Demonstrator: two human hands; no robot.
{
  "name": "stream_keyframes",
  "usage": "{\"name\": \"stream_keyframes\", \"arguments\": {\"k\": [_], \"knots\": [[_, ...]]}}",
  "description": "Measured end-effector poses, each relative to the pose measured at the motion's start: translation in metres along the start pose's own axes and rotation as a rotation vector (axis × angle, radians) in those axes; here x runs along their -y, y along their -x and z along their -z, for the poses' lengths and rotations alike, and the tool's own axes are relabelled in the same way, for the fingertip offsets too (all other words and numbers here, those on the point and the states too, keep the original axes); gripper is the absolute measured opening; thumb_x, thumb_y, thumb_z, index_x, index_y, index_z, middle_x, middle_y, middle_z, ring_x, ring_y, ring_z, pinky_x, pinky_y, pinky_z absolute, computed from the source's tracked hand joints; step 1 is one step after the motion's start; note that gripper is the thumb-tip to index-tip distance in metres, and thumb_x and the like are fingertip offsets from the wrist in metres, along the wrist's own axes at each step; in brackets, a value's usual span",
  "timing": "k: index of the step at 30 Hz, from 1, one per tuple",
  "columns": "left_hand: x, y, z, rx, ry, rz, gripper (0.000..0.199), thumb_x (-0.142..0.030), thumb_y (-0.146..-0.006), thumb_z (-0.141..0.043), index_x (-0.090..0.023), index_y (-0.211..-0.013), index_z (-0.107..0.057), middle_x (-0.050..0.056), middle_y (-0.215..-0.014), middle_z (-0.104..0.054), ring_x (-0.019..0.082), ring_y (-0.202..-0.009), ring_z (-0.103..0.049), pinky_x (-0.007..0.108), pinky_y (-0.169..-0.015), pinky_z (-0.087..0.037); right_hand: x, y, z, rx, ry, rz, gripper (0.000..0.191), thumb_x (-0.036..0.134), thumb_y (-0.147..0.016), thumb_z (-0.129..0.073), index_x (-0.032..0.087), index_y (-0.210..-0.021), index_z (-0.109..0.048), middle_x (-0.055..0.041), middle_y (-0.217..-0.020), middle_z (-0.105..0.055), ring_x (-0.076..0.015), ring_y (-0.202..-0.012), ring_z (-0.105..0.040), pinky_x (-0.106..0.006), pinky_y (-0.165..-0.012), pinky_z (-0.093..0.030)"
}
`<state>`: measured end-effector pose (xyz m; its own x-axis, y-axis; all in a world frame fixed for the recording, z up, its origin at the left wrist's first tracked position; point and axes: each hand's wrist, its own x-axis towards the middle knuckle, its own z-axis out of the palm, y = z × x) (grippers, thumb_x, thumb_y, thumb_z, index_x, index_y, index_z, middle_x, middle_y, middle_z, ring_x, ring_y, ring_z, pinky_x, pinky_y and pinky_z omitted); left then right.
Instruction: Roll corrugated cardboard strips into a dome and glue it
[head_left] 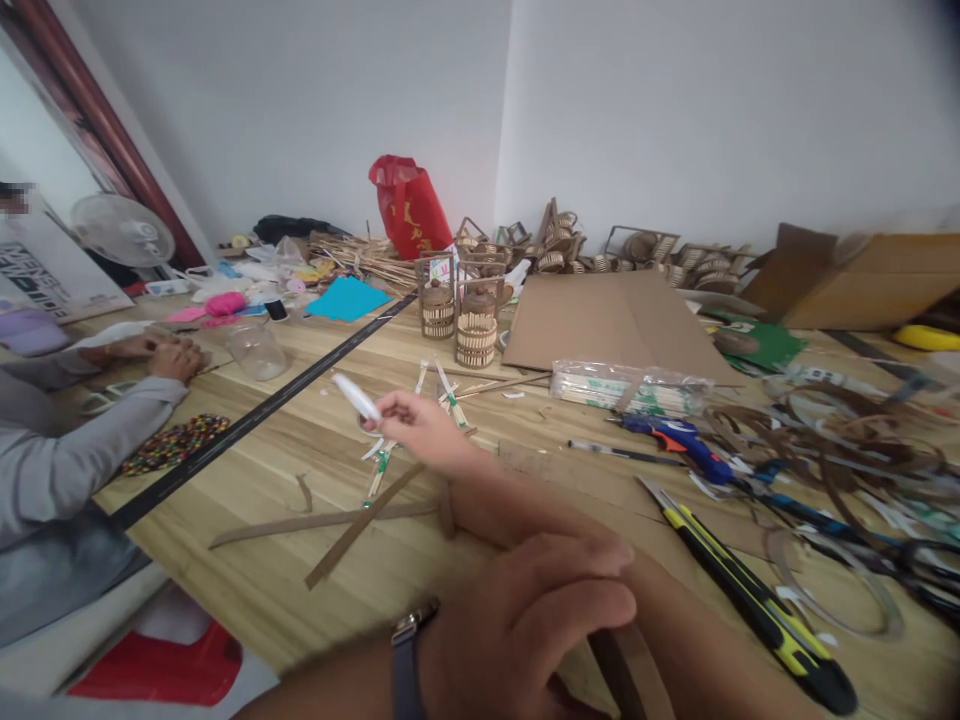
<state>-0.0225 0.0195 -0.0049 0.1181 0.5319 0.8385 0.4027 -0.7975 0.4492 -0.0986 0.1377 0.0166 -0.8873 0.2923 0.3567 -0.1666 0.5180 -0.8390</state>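
Observation:
My left hand (532, 620), with a watch (407, 640) on its wrist, is close to the camera at the bottom. Its fingers are closed on a brown strip (637, 670) that bends down out of view. Past it, my right arm reaches across the table, and my right hand (424, 425) pinches a slim white object (356, 397), too blurred to name exactly. Beneath that hand lie green-and-white paper wrappers (379, 470). Two flat brown strips (367, 525) cross on the wood nearby.
A yellow-black utility knife (742, 590), a blue glue gun (682, 445) and coiled strips (832, 430) lie to the right. Small lidded baskets (476, 335) stand beyond, beside a cardboard sheet (592, 315). At left, another person's hands (169, 355) rest near beads (180, 445) and a clear jar (256, 352).

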Motion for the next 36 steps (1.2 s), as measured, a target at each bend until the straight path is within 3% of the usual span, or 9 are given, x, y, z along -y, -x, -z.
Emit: {"name": "stream_keyframes", "arguments": {"k": [3,8,11,14,20,27,31,33,36], "knots": [[0.004,0.002,-0.002,-0.019,0.005,0.052,0.088,-0.048,-0.073,-0.077,-0.024,-0.143,-0.029,0.019,-0.132,-0.054,0.033,-0.116,-0.058,0.041,-0.091,-0.054,0.009,0.033,0.044,-0.201,-0.176,-0.045,0.011,0.024,-0.088,-0.042,0.021,-0.093,-0.051,-0.002,-0.088,-0.066,-0.0115,-0.063,-0.054,-0.026,-0.064,-0.046],[0.006,0.001,-0.006,-0.075,0.183,0.296,0.082,-0.035,-0.071,-0.08,-0.03,-0.139,-0.035,0.014,-0.141,-0.046,0.031,-0.112,-0.059,0.043,-0.089,-0.054,0.022,0.134,0.101,-0.472,-0.275,-0.149,0.009,0.032,-0.086,-0.055,0.023,-0.089,-0.055,0.0003,-0.083,-0.064,-0.0111,-0.06,-0.049,-0.025,-0.06,-0.042],[0.003,-0.003,-0.005,-0.035,0.388,0.519,0.072,-0.032,-0.07,-0.081,-0.033,-0.133,-0.045,0.012,-0.155,-0.022,0.027,-0.102,-0.064,0.039,-0.082,-0.057,0.03,0.19,0.102,-0.539,-0.225,-0.231,0.009,0.028,-0.081,-0.067,0.021,-0.084,-0.063,0.0,-0.075,-0.063,-0.0131,-0.067,-0.054,-0.024,-0.064,-0.043],[-0.001,-0.008,-0.005,0.064,0.706,0.635,0.067,-0.038,-0.067,-0.084,-0.032,-0.126,-0.055,0.011,-0.152,-0.025,0.022,-0.093,-0.066,0.031,-0.073,-0.058,0.035,0.224,0.089,-0.588,-0.116,-0.303,0.012,0.032,-0.08,-0.069,0.021,-0.084,-0.064,0.002,-0.067,-0.06,-0.0123,-0.058,-0.051,-0.022,-0.054,-0.041],[-0.002,-0.011,-0.011,0.129,1.052,0.719,0.063,-0.039,-0.065,-0.086,-0.031,-0.122,-0.06,0.01,-0.14,-0.04,0.016,-0.086,-0.067,0.024,-0.07,-0.057,0.035,0.243,0.073,-0.51,0.175,-0.162,0.006,0.024,-0.086,-0.062,0.022,-0.08,-0.061,-0.0024,-0.08,-0.069,-0.0163,-0.072,-0.064,-0.025,-0.064,-0.05],[0.001,-0.01,-0.005,0.173,1.1,0.719,0.072,-0.036,-0.056,-0.091,-0.029,-0.122,-0.061,0.011,-0.137,-0.041,0.018,-0.082,-0.069,0.025,-0.064,-0.057,0.027,0.253,0.081,-0.278,0.713,-0.014,0.02,0.023,-0.095,-0.049,0.022,-0.104,-0.066,-0.0099,-0.094,-0.07,-0.0207,-0.082,-0.067,-0.029,-0.068,-0.054],[0.001,-0.013,-0.003,0.2,1.121,0.738,0.073,-0.036,-0.055,-0.091,-0.029,-0.121,-0.061,0.011,-0.137,-0.042,0.017,-0.08,-0.069,0.023,-0.063,-0.057,0.025,0.253,0.088,-0.187,0.851,0.049,0.023,0.025,-0.097,-0.046,0.023,-0.108,-0.067,-0.0095,-0.093,-0.071,-0.0226,-0.084,-0.065,-0.035,-0.073,-0.054],[0.001,-0.013,-0.002,0.215,1.119,0.739,0.072,-0.036,-0.056,-0.091,-0.03,-0.121,-0.061,0.01,-0.136,-0.043,0.016,-0.08,-0.069,0.022,-0.062,-0.056,0.026,0.254,0.09,-0.206,0.851,0.067,0.023,0.023,-0.097,-0.047,0.025,-0.107,-0.067,-0.0097,-0.1,-0.071,-0.023,-0.087,-0.065,-0.037,-0.076,-0.054],[0.002,-0.012,-0.001,0.224,1.07,0.727,0.072,-0.037,-0.056,-0.091,-0.031,-0.12,-0.061,0.009,-0.133,-0.045,0.014,-0.078,-0.068,0.021,-0.062,-0.055,0.031,0.258,0.092,-0.358,0.82,0.06,0.021,0.017,-0.094,-0.048,0.026,-0.1,-0.066,-0.0104,-0.116,-0.066,-0.0235,-0.094,-0.065,-0.036,-0.079,-0.053]]}}
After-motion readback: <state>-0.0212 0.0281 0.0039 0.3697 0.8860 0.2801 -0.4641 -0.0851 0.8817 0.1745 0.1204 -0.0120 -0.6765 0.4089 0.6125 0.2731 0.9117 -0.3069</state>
